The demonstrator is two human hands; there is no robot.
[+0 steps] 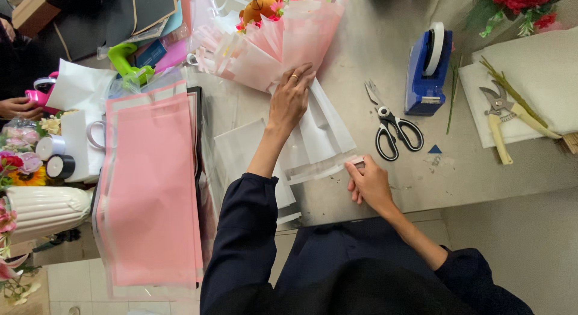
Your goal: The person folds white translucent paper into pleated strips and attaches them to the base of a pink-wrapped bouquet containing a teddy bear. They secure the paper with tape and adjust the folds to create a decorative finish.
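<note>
A bouquet wrapped in pale pink and white paper (283, 47) lies on the grey metal table (373, 56), its white paper tail fanned toward the person. The left hand (291, 98) presses flat on the wrap's neck, fingers spread. The right hand (368, 182) pinches the tail's lower edge between thumb and fingers. Just right of the paper lie black-handled scissors (391, 125), then a blue tape dispenser (426, 68). A stack of pink sheets (150, 194) lies to the left.

One pair of scissors (392, 128), one pruning shears (500, 113), one tape dispenser (426, 74), two tape rolls (54, 155).
</note>
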